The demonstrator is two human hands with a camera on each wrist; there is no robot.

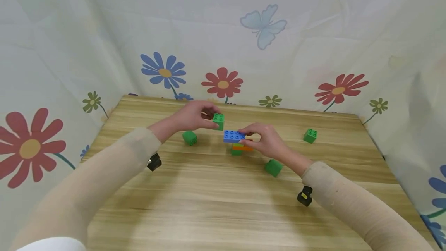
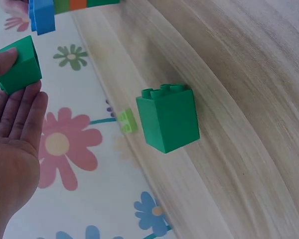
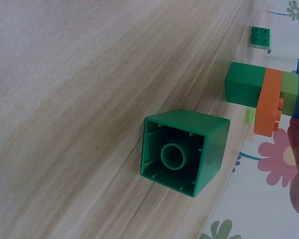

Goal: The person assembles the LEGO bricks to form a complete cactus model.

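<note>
My left hand (image 1: 195,116) pinches a green block (image 1: 218,121) between thumb and fingers, raised above the table, a little behind and left of the stack. In the left wrist view its plain green sides show. My right hand (image 1: 266,139) pinches a long blue brick (image 1: 231,136) by its right end. That brick sits at the top of a stack: a light green brick (image 3: 289,93), an orange brick (image 3: 267,102) jutting out sideways, and a green block (image 3: 244,84) at the bottom. Whether the blue brick is fully pressed on, I cannot tell.
One green block (image 1: 189,138) lies on its side left of the stack. Another green block (image 1: 273,167) lies tipped near my right wrist, its hollow underside visible in the right wrist view. A third green block (image 1: 310,136) stands upright at right. A small light green brick (image 2: 127,121) is near the far edge.
</note>
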